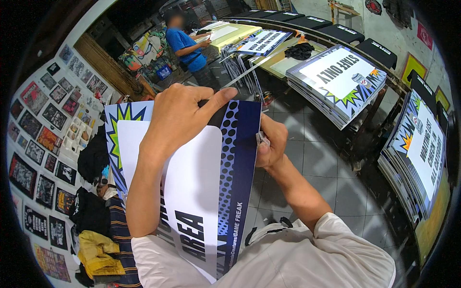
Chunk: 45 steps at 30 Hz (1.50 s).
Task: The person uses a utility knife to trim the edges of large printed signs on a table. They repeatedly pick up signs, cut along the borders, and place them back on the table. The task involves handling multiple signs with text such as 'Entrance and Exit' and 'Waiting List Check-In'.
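Observation:
A printed sign board (194, 162) in white, blue and green stands before my body, its lower part near my shirt. My left hand (180, 115) lies across its top, thumb and forefinger pinched together where a thin pale strip (252, 68) meets them. The strip runs up and away to the right. At the board's right edge, my right hand (273, 140) is closed, its fingers partly hidden behind the board. A small translucent piece (263, 138) shows by the right thumb; what it is I cannot tell.
Printed boards lie in a stack (335, 79) ahead right and another stack (414, 154) at far right. More signs (264, 41) and hanging strips (241, 68) are on the table ahead. A person in a blue shirt (187, 46) stands there. Clothes (97, 252) lie at left.

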Motion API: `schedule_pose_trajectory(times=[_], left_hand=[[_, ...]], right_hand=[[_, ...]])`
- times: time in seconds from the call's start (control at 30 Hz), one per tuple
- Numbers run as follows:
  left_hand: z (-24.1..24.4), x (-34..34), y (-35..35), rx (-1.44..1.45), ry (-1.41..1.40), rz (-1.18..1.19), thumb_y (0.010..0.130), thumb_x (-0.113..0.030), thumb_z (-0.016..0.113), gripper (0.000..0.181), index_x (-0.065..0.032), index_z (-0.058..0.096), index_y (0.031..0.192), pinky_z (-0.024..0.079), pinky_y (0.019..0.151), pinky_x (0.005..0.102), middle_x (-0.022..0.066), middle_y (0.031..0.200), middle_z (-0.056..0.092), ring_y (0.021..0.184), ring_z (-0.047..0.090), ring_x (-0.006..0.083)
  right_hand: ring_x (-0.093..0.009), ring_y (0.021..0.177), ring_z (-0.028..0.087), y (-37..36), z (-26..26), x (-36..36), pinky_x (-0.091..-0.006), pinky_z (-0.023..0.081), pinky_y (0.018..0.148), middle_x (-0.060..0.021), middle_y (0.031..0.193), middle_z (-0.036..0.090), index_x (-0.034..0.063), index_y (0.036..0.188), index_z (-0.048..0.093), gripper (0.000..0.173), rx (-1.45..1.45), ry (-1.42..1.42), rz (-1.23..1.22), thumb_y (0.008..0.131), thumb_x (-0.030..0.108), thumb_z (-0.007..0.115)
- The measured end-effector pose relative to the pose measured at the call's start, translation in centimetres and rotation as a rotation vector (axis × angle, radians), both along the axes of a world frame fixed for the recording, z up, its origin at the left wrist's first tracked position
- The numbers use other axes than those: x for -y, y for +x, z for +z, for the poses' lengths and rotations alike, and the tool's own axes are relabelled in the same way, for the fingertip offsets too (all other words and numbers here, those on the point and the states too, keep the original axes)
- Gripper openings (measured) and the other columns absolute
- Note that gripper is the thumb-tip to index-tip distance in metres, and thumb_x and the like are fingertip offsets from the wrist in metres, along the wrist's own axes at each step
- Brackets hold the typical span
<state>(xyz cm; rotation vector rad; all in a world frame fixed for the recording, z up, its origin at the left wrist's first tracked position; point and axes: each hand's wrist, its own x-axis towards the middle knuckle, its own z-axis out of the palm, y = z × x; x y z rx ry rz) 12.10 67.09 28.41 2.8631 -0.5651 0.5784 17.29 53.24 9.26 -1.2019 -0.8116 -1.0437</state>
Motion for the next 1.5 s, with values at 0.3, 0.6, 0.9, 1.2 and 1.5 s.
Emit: schedule_pose_trajectory(times=[0.3,0.6,0.9,1.2,1.5], left_hand=[[-0.02,0.38,-0.24,-0.018,0.015,0.023,0.096,-0.045,0.062,0.051,-0.0013,0.065,0.069,0.034,0.051,0.0392,0.0138,0.051,0.044,0.048,0.037,0.0254],[-0.23,0.38,-0.27,0.003,-0.023,-0.008,0.096,-0.04,0.064,0.047,-0.001,0.065,0.07,0.035,0.051,0.0387,0.014,0.053,0.046,0.048,0.037,0.0254],[-0.27,0.16,-0.16,-0.039,-0.013,0.033,0.097,-0.039,0.063,0.048,-0.0012,0.062,0.067,0.034,0.051,0.0397,0.0139,0.052,0.043,0.048,0.036,0.0269],[-0.29,0.07,-0.24,0.028,0.018,-0.018,0.096,-0.04,0.064,0.049,-0.0016,0.061,0.066,0.033,0.05,0.0402,0.0142,0.051,0.041,0.048,0.035,0.0266],[-0.68,-0.28,-0.17,-0.002,0.007,0.002,0.095,-0.039,0.066,0.044,-0.0033,0.065,0.068,0.034,0.05,0.0384,0.0142,0.051,0.043,0.047,0.038,0.0264]], right_hand=[[-0.026,0.045,0.04,0.04,-0.14,0.4,-0.0363,0.029,0.044,-0.0088,0.06,0.033,0.0022,0.065,0.042,0.064,0.005,0.008,0.001,0.098,0.056,0.045],[-0.025,0.045,0.038,0.18,0.06,0.48,-0.0364,0.029,0.044,-0.0084,0.06,0.033,0.0026,0.064,0.041,0.063,-0.015,0.009,-0.007,0.098,0.056,0.046],[-0.025,0.045,0.038,0.67,-0.05,0.35,-0.0363,0.029,0.043,-0.0081,0.061,0.033,0.003,0.064,0.041,0.063,-0.021,0.005,-0.032,0.098,0.056,0.046],[-0.026,0.045,0.04,0.77,0.34,0.25,-0.0371,0.03,0.044,-0.0086,0.06,0.035,0.0032,0.064,0.041,0.064,0.0,0.029,0.003,0.098,0.058,0.045],[-0.027,0.045,0.04,0.78,-0.09,0.31,-0.0375,0.03,0.044,-0.0096,0.06,0.034,0.003,0.065,0.041,0.065,-0.025,-0.023,0.022,0.098,0.059,0.044]])
